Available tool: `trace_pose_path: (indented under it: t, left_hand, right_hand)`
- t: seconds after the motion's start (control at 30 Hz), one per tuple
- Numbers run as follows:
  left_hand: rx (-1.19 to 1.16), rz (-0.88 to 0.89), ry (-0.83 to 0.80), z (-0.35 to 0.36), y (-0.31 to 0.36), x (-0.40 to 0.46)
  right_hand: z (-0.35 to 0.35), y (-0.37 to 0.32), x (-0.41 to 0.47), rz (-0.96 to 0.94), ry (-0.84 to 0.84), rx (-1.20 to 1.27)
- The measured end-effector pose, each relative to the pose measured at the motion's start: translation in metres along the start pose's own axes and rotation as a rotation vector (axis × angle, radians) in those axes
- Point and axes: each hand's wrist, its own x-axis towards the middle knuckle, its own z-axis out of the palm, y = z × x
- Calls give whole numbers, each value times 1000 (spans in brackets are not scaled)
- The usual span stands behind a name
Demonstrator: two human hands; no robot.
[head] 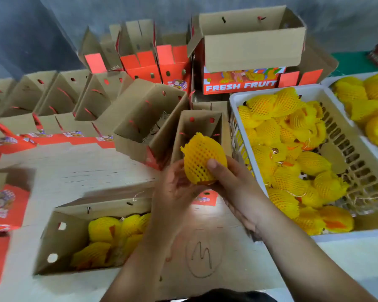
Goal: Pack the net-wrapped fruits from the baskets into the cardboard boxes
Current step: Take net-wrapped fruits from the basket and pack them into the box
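Hands, left hand (175, 188) and right hand (231, 184), cupped one netted fruit (202, 158); next, lowering it into the near-left box (59, 240).

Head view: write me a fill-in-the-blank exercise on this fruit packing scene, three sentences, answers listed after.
1. Both hands, left hand and right hand, hold one fruit wrapped in a ____ foam net.
2. The white basket of wrapped fruits sits to the person's ____.
3. The printed words on the red box at the back read FRESH ____.

Answers: yellow; right; FRUIT
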Motion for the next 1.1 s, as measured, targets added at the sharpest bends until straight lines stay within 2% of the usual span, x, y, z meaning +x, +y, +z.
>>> trace_pose_path:
  t: [0.1, 0.2, 0.27, 0.33, 0.4, 0.47, 0.53, 0.57, 0.63, 0.7, 0.77, 0.87, 0.9, 1.0, 1.1]
  left_hand:
    - [130, 110, 128, -66, -1, -11]
    - [250, 249, 136, -129, 0, -12]
    - [245, 291, 136, -164, 0, -9]
    - [234, 297, 128, -188, -3, -7]
    - [356, 300, 90, -201, -9, -12]
    - [444, 234, -48, -215, -18, -22]
    - [477, 155, -185, -238, -27, -29]
    - [522, 117, -208, -251, -35, -30]
    - [637, 39, -161, -275, -51, -34]
    - [713, -48, -116, -285, -66, -41]
    - [682, -136, -132, -285, -76, -46]
    - [650, -262, -153, -285, -79, -45]
    - [662, -287, -144, -286, -78, -43]
    - [713, -316, -149, -285, -74, -40]
    - [747, -323, -213, -280, -66, -42]
  right_hand:
    - [65, 27, 2, 10, -6, 112]
    - [123, 47, 3, 24, 16, 323]
    - [153, 62, 4, 40, 25, 453]
    - [177, 77, 7, 63, 60, 527]
    - [193, 91, 10, 86, 118, 545]
    - [201, 103, 12, 93, 140, 488]
    - [200, 111, 13, 68, 183, 296]
    - [195, 114, 12, 38, 204, 117]
    - [179, 122, 11, -19, 191, -322]
    - [167, 129, 12, 1, 10, -599]
    - [164, 141, 12, 64, -232, -855]
    - [172, 173, 15, -38, -555, -1296]
    - [177, 185, 16, -17, -631, -1409]
    - [195, 207, 31, 165, -666, -1768]
    - [205, 209, 45, 149, -722, -1964]
